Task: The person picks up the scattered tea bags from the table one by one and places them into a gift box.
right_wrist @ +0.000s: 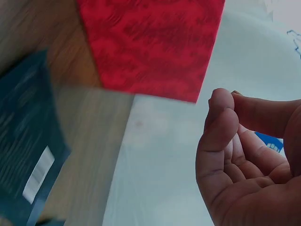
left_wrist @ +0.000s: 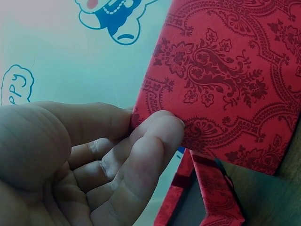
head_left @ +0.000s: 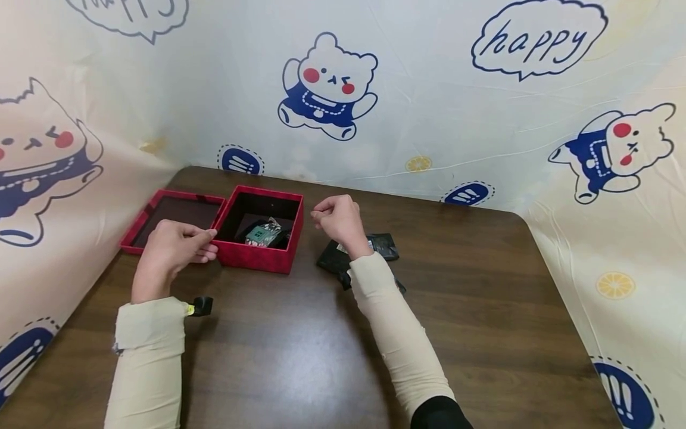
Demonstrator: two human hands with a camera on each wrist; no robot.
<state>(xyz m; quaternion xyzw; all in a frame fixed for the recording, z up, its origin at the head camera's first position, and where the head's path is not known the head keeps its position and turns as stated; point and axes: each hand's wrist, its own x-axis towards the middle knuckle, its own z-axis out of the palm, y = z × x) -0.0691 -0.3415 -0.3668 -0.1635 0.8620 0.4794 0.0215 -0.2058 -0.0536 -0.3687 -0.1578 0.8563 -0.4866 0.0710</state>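
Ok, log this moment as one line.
left hand: pinches red box | right hand: beside box, holding nothing visible | lid: left of box | dark packets: on table

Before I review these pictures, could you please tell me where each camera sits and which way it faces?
Head: worn on the head, facing forward and down at the brown wooden table; both sleeved forearms, left grip and right grip show.
Left wrist: on that wrist, facing the left grip at the patterned red rectangular box.
Right wrist: on that wrist, facing the right grip, box and flat dark packet.
Both wrist views share the red box.
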